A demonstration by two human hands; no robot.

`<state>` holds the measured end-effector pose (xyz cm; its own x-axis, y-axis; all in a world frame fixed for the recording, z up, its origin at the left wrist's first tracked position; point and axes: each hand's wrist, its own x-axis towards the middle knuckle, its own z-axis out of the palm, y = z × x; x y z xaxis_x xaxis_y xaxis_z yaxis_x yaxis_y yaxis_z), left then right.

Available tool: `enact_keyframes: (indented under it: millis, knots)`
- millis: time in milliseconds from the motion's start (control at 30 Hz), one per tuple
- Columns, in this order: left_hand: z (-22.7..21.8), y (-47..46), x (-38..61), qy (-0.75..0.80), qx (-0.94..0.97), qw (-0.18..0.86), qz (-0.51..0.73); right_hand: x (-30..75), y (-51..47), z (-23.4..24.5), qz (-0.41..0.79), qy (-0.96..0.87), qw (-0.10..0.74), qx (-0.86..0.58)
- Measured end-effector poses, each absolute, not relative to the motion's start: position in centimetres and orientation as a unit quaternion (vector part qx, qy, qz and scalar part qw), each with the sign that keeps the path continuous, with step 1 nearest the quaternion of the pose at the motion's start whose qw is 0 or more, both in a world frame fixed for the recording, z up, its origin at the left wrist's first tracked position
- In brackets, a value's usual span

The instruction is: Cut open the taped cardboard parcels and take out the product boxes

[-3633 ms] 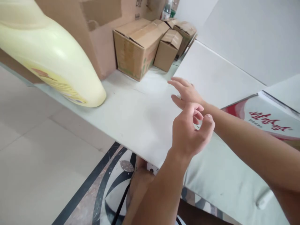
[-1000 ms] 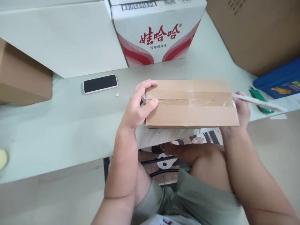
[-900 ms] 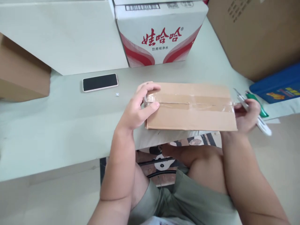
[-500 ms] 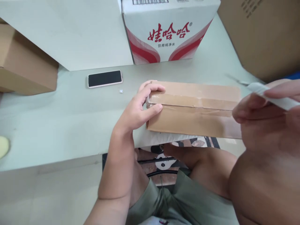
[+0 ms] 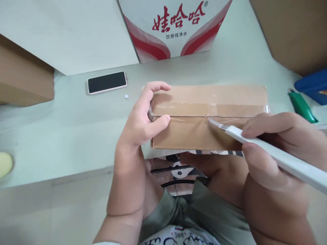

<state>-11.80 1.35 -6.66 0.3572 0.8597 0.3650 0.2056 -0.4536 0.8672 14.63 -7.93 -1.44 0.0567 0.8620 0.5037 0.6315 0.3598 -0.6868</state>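
Left hand (image 5: 141, 119) first on my feed: it grips the left end of the cardboard box (image 5: 184, 134), fingers curled over the far corner, thumb flat on the near flap. The box sits over the table's (image 5: 63, 136) near edge, above the lap, its taped top face toward me. In comes my view of the right hand (image 5: 293, 136): thumb and fingers pinched around the white knife (image 5: 273, 153), blade out, tip right at the seam, about midway along! How deep it goes, I can't tell from here. Beyond the left hand I've got the phone (image 5: 107, 82) lying flat, a tiny white piece (image 5: 126, 96) just beside it; over to the right, the green-handled tool (image 5: 302, 105) lies near the blue box (image 5: 313, 86).
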Motion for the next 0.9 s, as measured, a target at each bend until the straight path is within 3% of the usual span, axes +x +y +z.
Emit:
enact_keyframes:
  millis: [167,533,900]
  knots:
    - [-6.74,1.53,-11.50,0.365,0.738,0.348,0.449,14.21,-7.49,-0.89,0.108,-0.716,0.448,-0.525]
    - [-6.68,1.37,-11.30,0.371,0.698,0.400,0.464,14.28,-7.40,-0.79,0.112,-0.714,0.440,-0.533]
    - [-7.13,1.66,-11.39,0.373,0.728,0.353,0.454,13.75,-7.32,-0.54,0.141,-0.695,0.446,-0.546]
